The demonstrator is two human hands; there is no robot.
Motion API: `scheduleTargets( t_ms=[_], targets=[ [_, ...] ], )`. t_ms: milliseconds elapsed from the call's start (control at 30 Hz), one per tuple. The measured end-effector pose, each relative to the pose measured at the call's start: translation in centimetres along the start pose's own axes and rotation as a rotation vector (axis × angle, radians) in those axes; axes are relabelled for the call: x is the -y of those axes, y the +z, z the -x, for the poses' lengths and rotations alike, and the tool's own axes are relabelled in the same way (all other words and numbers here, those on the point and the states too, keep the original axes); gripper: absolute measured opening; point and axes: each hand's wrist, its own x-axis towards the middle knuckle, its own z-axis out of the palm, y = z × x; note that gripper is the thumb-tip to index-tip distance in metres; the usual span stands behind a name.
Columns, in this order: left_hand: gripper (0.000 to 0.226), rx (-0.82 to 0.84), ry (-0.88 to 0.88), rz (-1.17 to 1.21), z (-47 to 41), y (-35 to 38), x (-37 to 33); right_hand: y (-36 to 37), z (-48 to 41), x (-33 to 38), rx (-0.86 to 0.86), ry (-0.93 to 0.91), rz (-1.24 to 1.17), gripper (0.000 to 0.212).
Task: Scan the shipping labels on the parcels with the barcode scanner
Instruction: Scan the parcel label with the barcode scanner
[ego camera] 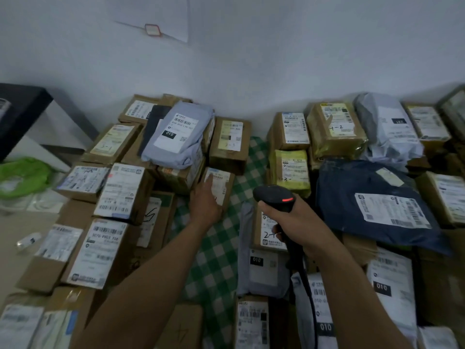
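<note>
The black scanner sits mid-scene in the right hand, fingers wrapped round its grip. The left hand rests, fingers straight, on a small box; its label is blurred. Behind, a grey bag reads "010".

1. The black barcode scanner, its red light lit, is gripped upright in the right hand.
2. A small cardboard parcel lies on the green checked cloth, its white shipping label facing up under the left hand.
3. More labelled parcels are piled on either side.
</note>
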Motion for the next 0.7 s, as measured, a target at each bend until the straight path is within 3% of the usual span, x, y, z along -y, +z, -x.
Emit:
scheduleTargets(
  t_ms=[233,300,500,633,700],
  targets=[
    [0.132,0.014,-0.179,0.025,0.3,0.9,0.2,1.2,-0.2,-0.5,0.021,-0.008,0.023,0.031],
    [0.13,0.005,-0.21,0.038,0.6,1.1,0.3,1.3,-0.4,-0.7,0.022,-0.006,0.028,0.031],
    [0.106,-0.054,-0.078,0.206,1.9,2.8,0.9,1.3,-1.0,-1.0,0.021,0.006,0.03,0.03],
    [0.098,0.04,-0.143,0.15,1.5,3.3,1.4,1.1,-1.5,-1.3,0.013,0.031,0.042,0.024],
    [0.099,0.142,-0.14,0.253,1.2,3.4,1.5,1.0,-1.6,-1.5,0.008,0.04,0.054,0.022]
  ],
)
